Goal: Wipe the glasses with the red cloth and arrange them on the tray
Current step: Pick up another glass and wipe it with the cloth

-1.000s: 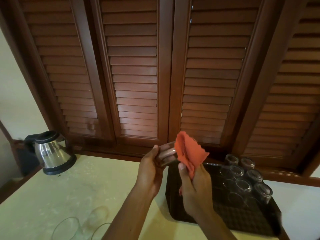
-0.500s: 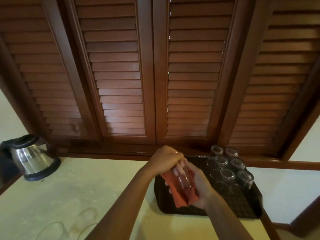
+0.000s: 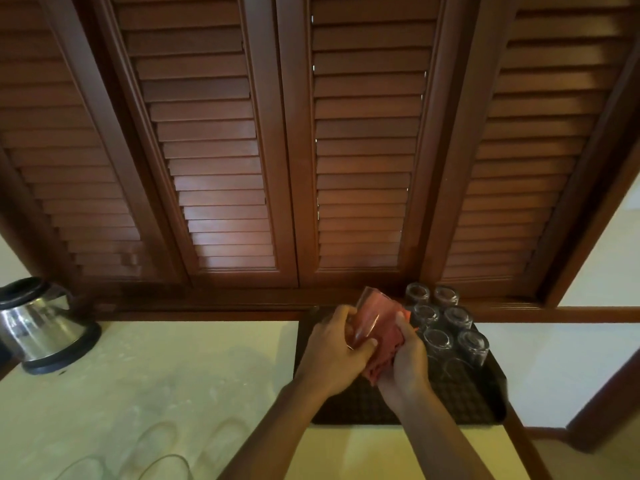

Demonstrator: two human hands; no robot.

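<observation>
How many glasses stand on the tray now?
6 glasses, upside down in two columns of three at the far right of the tray. A faint seventh may stand nearer; others may be hidden.

the scene is dim and warm, with soft light from in front and above. a broad pale sheen lies on the middle shutters [image 3: 225, 202], while the outer panels fall into deep brown shade. thin bright slits of daylight show between slats near the centre. the kettle [image 3: 38, 323] carries sharp white glare on its steel side. the counter [image 3: 138, 375] is evenly lit with faint mottled reflections. wide-angle distortion fans the shutter frames outward toward the edges. glasses at the bottom edge [image 3: 156, 462] are smeared and faint; a blocky patch mars the lower left slats.
</observation>
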